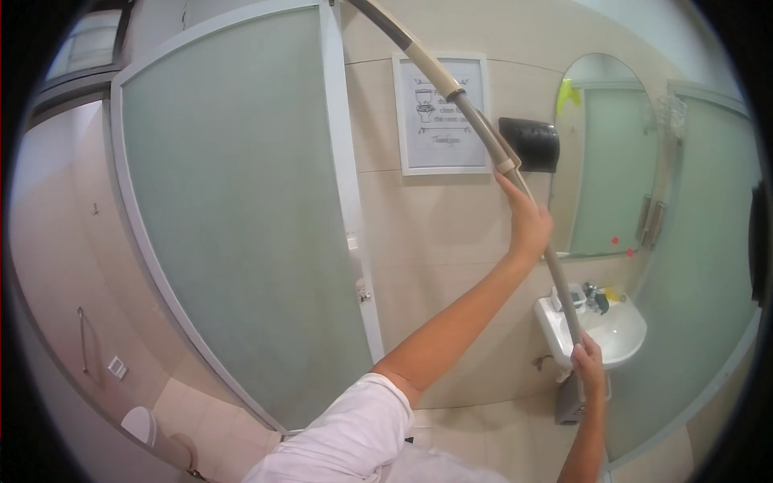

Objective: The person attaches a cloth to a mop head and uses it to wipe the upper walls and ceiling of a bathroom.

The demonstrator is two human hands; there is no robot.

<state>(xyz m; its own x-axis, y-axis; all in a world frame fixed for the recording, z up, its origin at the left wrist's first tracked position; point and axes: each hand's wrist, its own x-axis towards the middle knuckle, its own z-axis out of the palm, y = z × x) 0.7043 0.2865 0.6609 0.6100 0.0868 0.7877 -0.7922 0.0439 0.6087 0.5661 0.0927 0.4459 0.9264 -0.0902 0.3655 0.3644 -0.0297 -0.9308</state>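
Observation:
A long grey and beige pole (473, 119) slants from the top of the view down toward the washbasin side, its upper end out of sight. My left hand (529, 224) is wrapped round its middle, just below a pale collar, with the arm stretched out. Lower down, my right hand (589, 364) grips the pole near its bottom end, in front of the washbasin (624, 332). Behind the pole hang a framed toilet notice (423, 153) and a black wall dispenser (529, 145).
A frosted glass door (233, 201) with a white frame stands left; another glass panel (704, 241) is right. An oval mirror (608, 201) hangs above the basin, and a grey bin (570, 402) stands below. A white toilet (141, 424) shows at lower left.

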